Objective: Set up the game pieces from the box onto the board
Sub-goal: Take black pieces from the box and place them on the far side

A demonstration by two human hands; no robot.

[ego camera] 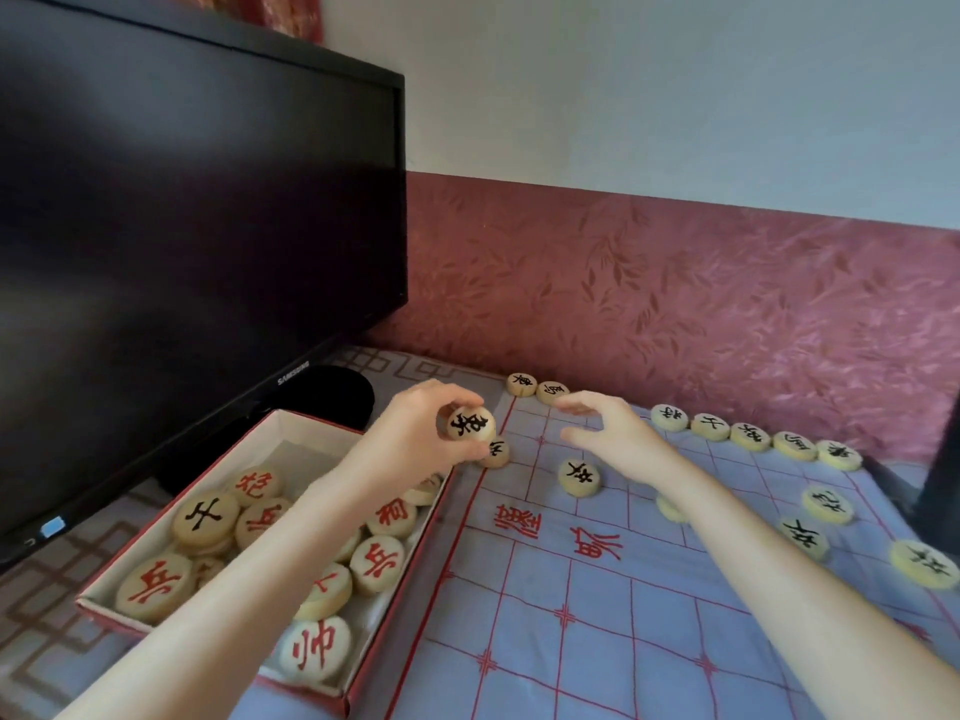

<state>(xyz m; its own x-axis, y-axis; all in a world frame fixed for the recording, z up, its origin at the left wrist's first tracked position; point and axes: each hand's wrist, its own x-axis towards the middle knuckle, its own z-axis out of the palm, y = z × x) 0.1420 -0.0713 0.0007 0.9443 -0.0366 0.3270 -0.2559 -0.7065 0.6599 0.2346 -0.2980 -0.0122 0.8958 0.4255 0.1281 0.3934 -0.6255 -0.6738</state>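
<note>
Beneath the left forearm, much of the open red-edged cardboard box (291, 433) is covered, so that several round pale wooden discs with red characters (376, 563) inside it are only partly seen; one disc there bears a black character (206, 518). A round pale wooden disc with a black character (471, 424) is pinched between the thumb and fingertips of the left hand (415, 433), raised just above the left edge of the blue cloth board with red grid lines (597, 615). Another small disc (496, 453) is half hidden directly under that hand, and its mark cannot be read. The right hand (608, 433) is held over the board with fingers curved and spread apart, nothing gripped in it. A pale disc (670, 509) is mostly concealed behind the right wrist.

Along the far edge of the board a row of black-marked discs (753, 438) is laid, with a gap under the right hand. More black-marked discs (581, 476) lie nearer, one (924, 563) close to the frame's right edge. A dark object (940, 459) at the far right is cut off and cannot be identified.

A patterned brown-and-grey tablecloth (57, 615) is spread under box and board. A large black flat monitor (182, 252) stands on the left, its screen dark. Behind, the wall is covered low down in dark red leaf-patterned paper (675, 304) and is plain pale above.
</note>
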